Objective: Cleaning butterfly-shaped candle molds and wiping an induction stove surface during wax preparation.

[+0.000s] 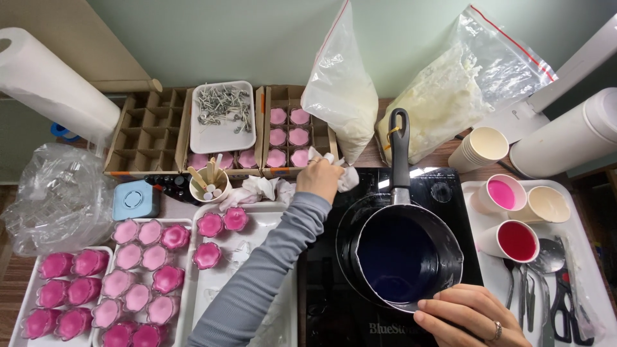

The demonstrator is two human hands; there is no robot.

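My left hand (319,178) pinches soft white tissue (344,175); right hand (471,313) fingers steady the slippery, probably heavy black long-handled saucepan (402,257) rim.

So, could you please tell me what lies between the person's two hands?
In the head view, the dark saucepan on the black cooktop lies between the left hand, which holds white tissue, and the right hand.

Pale green wall (225,38) across top of frame; beige panel (71,38) upper left; wood tabletop (13,289) lower left; soft even light.
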